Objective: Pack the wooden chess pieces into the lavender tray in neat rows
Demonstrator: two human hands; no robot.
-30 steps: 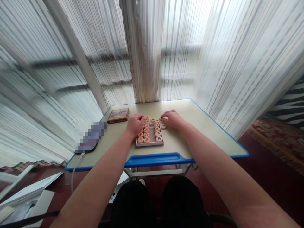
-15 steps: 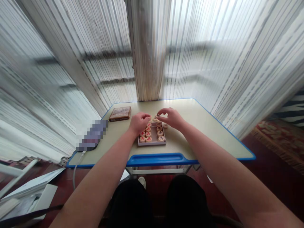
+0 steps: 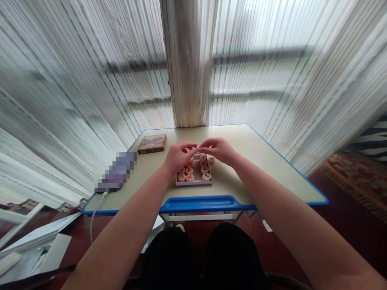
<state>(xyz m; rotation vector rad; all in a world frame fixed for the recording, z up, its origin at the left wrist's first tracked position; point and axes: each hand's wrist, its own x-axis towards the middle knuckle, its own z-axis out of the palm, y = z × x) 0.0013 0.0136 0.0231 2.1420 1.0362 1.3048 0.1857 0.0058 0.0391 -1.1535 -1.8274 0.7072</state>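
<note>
A shallow grey tray (image 3: 194, 182) sits mid-table and holds several round wooden chess pieces (image 3: 189, 170) with red or dark characters. My left hand (image 3: 177, 155) hovers over the tray's far left corner, fingers curled in a pinch. My right hand (image 3: 219, 149) is over the far right corner, also pinched. The fingertips of both hands meet above the tray's far edge; what they hold is too small to make out. One loose piece (image 3: 211, 160) lies on the table just right of the tray.
A brown box lid (image 3: 152, 143) lies at the table's far left. A blurred-out flat device (image 3: 116, 172) with a cable rests near the left edge. The beige table (image 3: 266, 169) has a blue rim and front handle (image 3: 198, 202). Sheer curtains hang behind.
Both hands have lifted from the pieces at the tray's far end and drawn together until their fingertips meet. The camera view tilted up slightly.
</note>
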